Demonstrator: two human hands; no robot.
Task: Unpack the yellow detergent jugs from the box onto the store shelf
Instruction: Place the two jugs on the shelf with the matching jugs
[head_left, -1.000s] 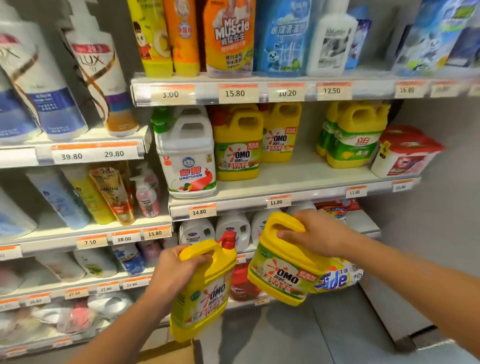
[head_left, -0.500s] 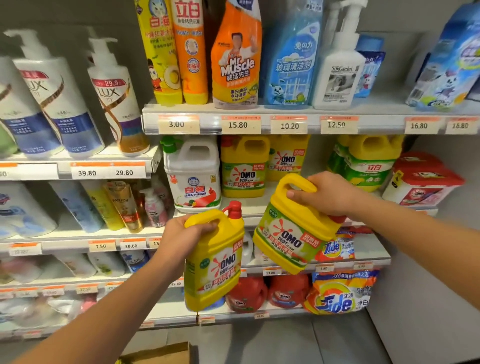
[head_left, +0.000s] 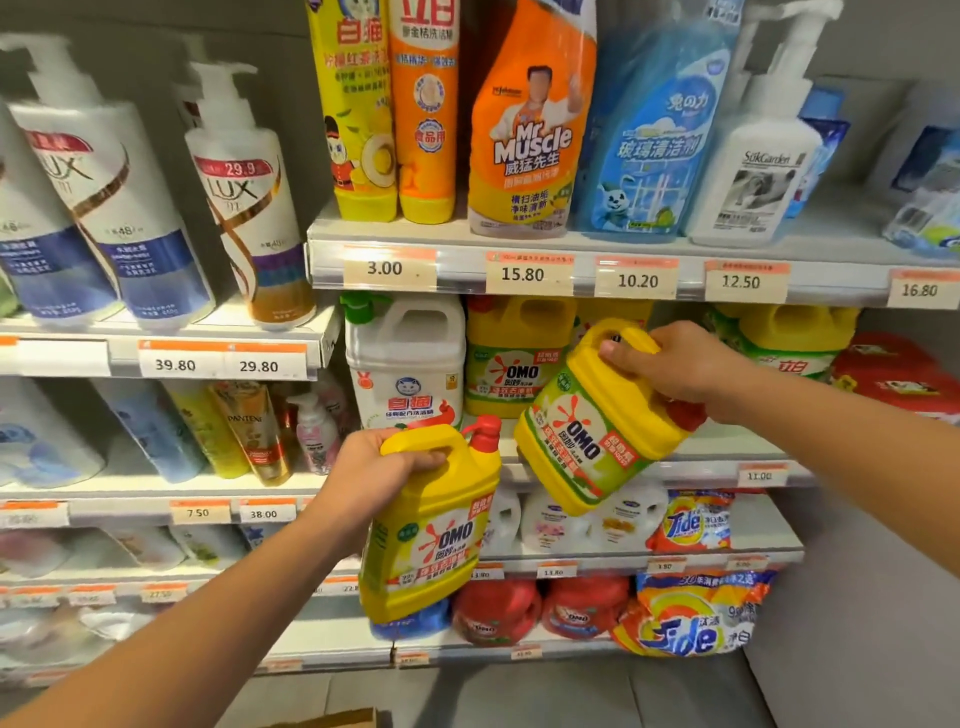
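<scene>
1. Now the store shelf (head_left: 717, 457) is holding some yellow jugs already (head_left: 511, 358), standing in a row at the back beside a white jug (head_left: 405, 364), with bare room showing in front of them.
2. The person is holding two more yellow jugs up in the air, so neither one is sitting on the shelf yet.
3. The right hand (head_left: 670, 364) is wrapping its fingers tight around the handle of the tilted jug (head_left: 587, 431), which is hanging just in front of the shelf edge.
4. The left hand (head_left: 374, 478) is gripping the handle of the upright jug (head_left: 436, 525), lower down and farther from the shelf.
5. The box (head_left: 332, 719) is only peeking in at the bottom, so I cannot tell if more jugs are waiting inside.
</scene>
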